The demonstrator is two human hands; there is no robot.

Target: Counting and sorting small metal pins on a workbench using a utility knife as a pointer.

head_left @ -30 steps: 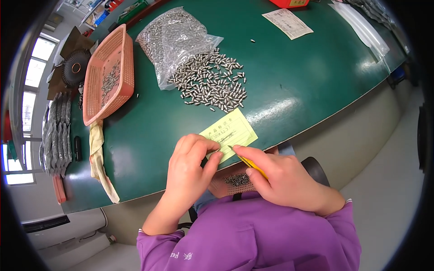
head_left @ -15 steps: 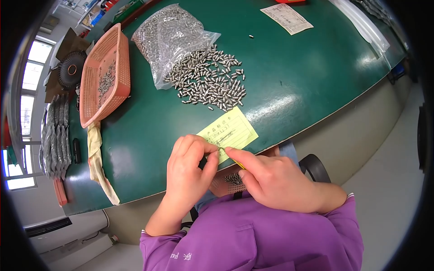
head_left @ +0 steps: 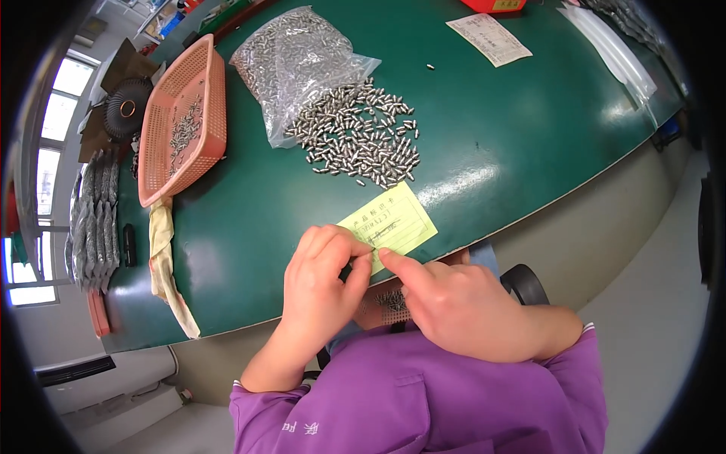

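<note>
Pencil gone from right hand (head_left: 461,306); both hands' fingertips, left hand (head_left: 325,280) too, pinched together at yellow slip (head_left: 389,221), metal pins (head_left: 359,136) beyond.

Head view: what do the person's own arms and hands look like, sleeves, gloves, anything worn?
Both hands are bare: left hand and right hand carry no gloves, and no rings or watch show. The purple sleeves are pushed back from the wrists, part of a purple work top with small pale lettering near the left shoulder.
</note>
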